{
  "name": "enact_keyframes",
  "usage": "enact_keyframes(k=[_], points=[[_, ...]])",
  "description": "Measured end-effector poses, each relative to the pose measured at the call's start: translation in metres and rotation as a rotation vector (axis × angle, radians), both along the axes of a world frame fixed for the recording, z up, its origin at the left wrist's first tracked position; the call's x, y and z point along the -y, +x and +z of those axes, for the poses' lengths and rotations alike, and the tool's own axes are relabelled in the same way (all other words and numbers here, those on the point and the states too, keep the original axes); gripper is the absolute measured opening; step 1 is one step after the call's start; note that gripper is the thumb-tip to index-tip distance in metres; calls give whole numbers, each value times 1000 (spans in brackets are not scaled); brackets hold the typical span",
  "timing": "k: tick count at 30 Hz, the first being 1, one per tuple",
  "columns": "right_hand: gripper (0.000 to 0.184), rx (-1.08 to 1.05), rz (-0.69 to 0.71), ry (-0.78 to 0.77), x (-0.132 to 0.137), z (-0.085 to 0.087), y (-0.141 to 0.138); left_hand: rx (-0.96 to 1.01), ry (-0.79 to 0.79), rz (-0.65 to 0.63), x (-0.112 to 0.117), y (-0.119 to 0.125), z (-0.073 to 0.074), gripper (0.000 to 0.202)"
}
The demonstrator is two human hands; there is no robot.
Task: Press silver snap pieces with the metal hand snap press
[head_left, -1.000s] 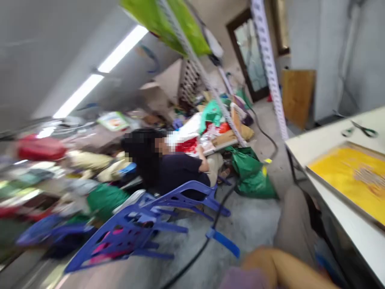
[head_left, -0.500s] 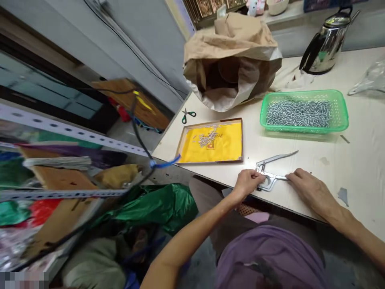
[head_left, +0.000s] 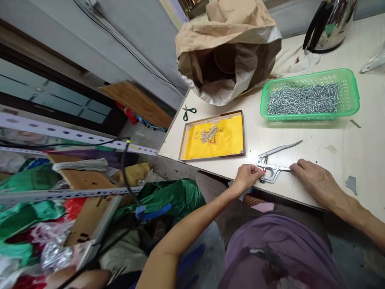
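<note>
A pair of silver hand-press pliers (head_left: 275, 170) lies at the table's near edge, its long upper handle raised away from the lower one. By the jaws is my left hand (head_left: 247, 176), thumb and forefinger pinched; whatever is between them is too small to name. A tiny red spot shows in the jaw gap beside those fingertips. With its fingers closed on the tip of the lower handle, my right hand (head_left: 313, 178) rests on the table. Behind the pliers, a green plastic basket (head_left: 309, 117) holds many small silver metal pieces (head_left: 303, 99).
A shallow box (head_left: 244, 140) lined with yellow plastic holds several small metal pieces. Green-handled scissors (head_left: 189, 113) lie behind it. An open brown paper bag (head_left: 228, 36) and a metal kettle (head_left: 332, 28) stand farther back. Shelving (head_left: 72, 193) is at left.
The whole view has shifted slightly. Both hands stay at the pliers, the left pinched by the jaws and the right at the handle end. The red spot at the jaws now shows.
</note>
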State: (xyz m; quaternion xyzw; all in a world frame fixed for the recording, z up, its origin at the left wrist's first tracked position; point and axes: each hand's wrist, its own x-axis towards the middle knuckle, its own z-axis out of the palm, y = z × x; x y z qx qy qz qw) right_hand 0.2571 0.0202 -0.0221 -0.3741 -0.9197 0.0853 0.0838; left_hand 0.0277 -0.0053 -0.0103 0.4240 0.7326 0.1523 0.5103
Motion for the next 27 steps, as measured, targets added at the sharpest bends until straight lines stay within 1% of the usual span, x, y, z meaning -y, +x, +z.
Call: enact_keyframes(k=[2,7,10,15,17,19,21,22,25,27], points=[[24,6,6,-2,0,1,0,-4,-12,-32,-2,-1,-1,17],[25,-2,12,29,-2,1,0,23,-155,-90,-9,-5,0,16],[26,1,13,40,-1,2,-1,43,-194,-112,-11,-6,2,13],[28,-3,-4,74,2,-4,-1,101,-231,-88,-9,-4,5,14],[26,26,-14,39,-1,-6,1,110,-252,-75,-8,-4,4,14],[17,37,20,-58,-8,-4,2,114,-254,-78,-7,-4,3,15],[15,11,47,-120,-20,2,-1,115,-241,-92,-6,-5,2,17],[17,0,47,-112,-27,5,-4,117,-236,-101,-6,-6,2,17],[32,44,-7,13,-49,10,-19,116,-233,-122,-5,-6,2,19],[31,116,6,64,-61,7,-28,108,-228,-135,-4,-6,2,20]])
